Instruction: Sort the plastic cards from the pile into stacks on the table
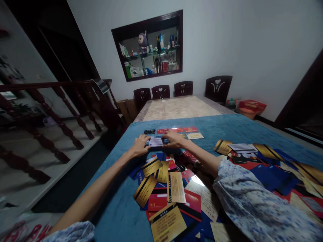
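Between my two hands lies a pale lilac card (pixel 155 142), just in front of the laid-out rows on the blue cloth. My left hand (pixel 140 145) has its fingertips on the card's left edge. My right hand (pixel 173 138) grips the opposite edge with thumb and fingers. Behind them sit a black card (pixel 149 131), a red card (pixel 162 131) and another red card (pixel 190 129) in a row. A cream card (pixel 195 135) lies right of my right hand. Nearer me spreads a loose heap of gold cards (pixel 176 187), red cards (pixel 157 201) and blue ones.
A second heap of mixed cards (pixel 272 174) covers the right side of the blue cloth (pixel 113 181). Beyond the cloth runs the bare marble tabletop (pixel 176 106), with dark chairs (pixel 183 88) behind it. A wooden railing (pixel 58 97) stands at the left.
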`<control>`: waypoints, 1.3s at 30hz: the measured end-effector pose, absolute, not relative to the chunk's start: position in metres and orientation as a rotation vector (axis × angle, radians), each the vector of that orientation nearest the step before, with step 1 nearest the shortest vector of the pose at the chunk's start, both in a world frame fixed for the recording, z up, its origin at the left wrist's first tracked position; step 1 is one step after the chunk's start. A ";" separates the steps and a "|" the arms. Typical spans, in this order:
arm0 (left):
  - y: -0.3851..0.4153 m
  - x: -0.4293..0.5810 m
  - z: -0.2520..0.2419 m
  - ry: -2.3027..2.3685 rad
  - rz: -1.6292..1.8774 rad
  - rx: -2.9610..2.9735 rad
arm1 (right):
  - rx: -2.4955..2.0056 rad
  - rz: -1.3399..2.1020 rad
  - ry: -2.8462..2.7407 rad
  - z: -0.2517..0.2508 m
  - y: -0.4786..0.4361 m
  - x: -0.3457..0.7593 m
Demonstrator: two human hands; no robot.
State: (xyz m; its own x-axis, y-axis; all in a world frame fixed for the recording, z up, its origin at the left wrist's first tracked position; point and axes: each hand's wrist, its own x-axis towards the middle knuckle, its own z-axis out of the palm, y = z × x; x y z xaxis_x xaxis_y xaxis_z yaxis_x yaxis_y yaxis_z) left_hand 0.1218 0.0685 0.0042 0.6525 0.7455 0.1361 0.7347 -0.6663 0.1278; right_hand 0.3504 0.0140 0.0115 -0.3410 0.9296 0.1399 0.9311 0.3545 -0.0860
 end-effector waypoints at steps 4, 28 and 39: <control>0.076 0.114 0.006 1.301 0.222 2.783 | -1.722 0.018 -2.459 0.014 0.021 0.339; 0.158 0.080 -0.025 1.130 0.375 2.735 | -1.857 0.021 -2.497 0.009 0.069 0.300; 0.166 0.084 -0.028 1.183 0.300 2.750 | -1.908 0.065 -2.526 0.011 0.079 0.296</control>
State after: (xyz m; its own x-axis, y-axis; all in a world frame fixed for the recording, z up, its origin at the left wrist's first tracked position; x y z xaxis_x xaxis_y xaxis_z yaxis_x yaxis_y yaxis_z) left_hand 0.0836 0.1663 -0.0275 0.6723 0.7289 0.1291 0.7025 -0.6833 0.1993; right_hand 0.2960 0.0791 0.0107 -0.2736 0.9608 -0.0441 0.9618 0.2731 -0.0178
